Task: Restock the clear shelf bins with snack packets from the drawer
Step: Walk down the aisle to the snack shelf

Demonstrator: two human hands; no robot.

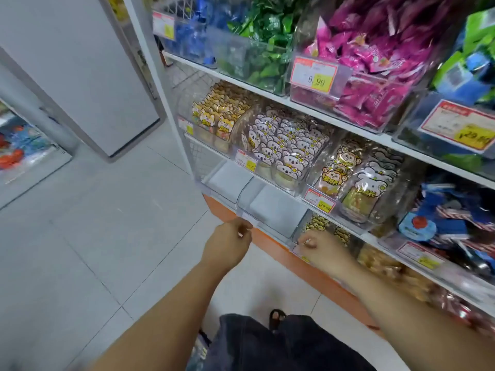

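Shop aisle with pale tiled floor (107,236) and white shelving unit (270,100), each tier lined with clear bins.

Top tier: green packets (262,28) and pink packets (375,49), the latter behind a price label (313,76).

Middle tier: animal-shaped packets standing upright in rows, namely yellow cat packets (217,113), koala packets (284,140) and monkey packets (340,167).

Lowest tier, left end: two bare bins side by side, first empty bin (227,178) and second empty bin (276,210). Next along, a bin of small yellow packets (317,222), partly hidden behind the right wrist.

Orange base panel (270,246) beneath that tier, possibly the drawer front but not certain. No open drawer and no loose stock in view.

Left hand (227,242): fingers (242,228) curled, pinching the front left corner of the second empty bin at its lip.

Right hand (321,250): fingers (305,242) curled round the front right corner of the same bin, just beside a small price tag. Exact contact somewhat blurred. No packet held by either hand.

Handling of the bin, as judged: light, rigid, smooth-walled and rather slippery, liable to crack if twisted. Best held by both front corners or by the side walls, and slid level along the shelf.

Handling of the packets, as judged: light, in crinkly film, contents probably brittle. Best lifted a few at a time by the flat sides or sealed top edge, not squeezed, then stood upright in rows as on the middle tier.
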